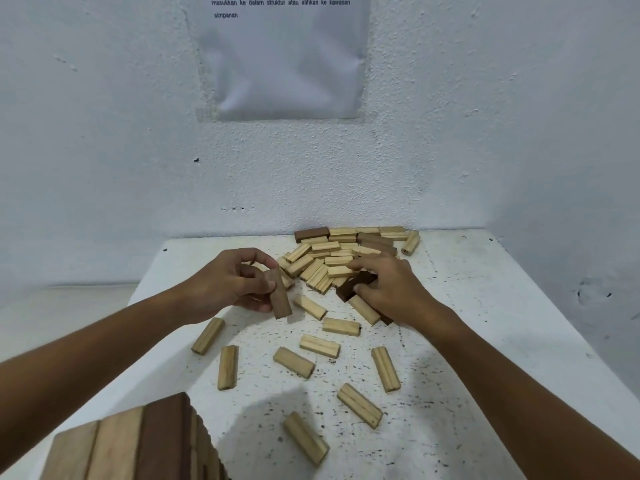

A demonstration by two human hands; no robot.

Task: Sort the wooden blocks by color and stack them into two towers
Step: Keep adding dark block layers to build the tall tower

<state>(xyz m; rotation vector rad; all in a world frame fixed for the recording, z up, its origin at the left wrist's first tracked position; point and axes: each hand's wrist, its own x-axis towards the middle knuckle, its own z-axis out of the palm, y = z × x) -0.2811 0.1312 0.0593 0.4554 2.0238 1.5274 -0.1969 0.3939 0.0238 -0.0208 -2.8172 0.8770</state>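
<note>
The white worktop [485, 306] carries a heap of pale blocks [329, 265]. Nearer me than the heap stands a tower [138, 441]. Left of the heap, my left hand [228, 282] grips a brown block [280, 296]; at its right edge, my right hand [391, 289] pinches a dark block [353, 287].

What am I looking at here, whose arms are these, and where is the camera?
There is no machine: a person wears one camera on the head, looking down at their own bare arms. The left hand holds a brown block. The right hand grips a dark brown block at the edge of a pile of pale blocks. More pale blocks lie scattered on the white speckled table. At bottom left stands a stacked tower. A printed sheet hangs on the wall.
</note>
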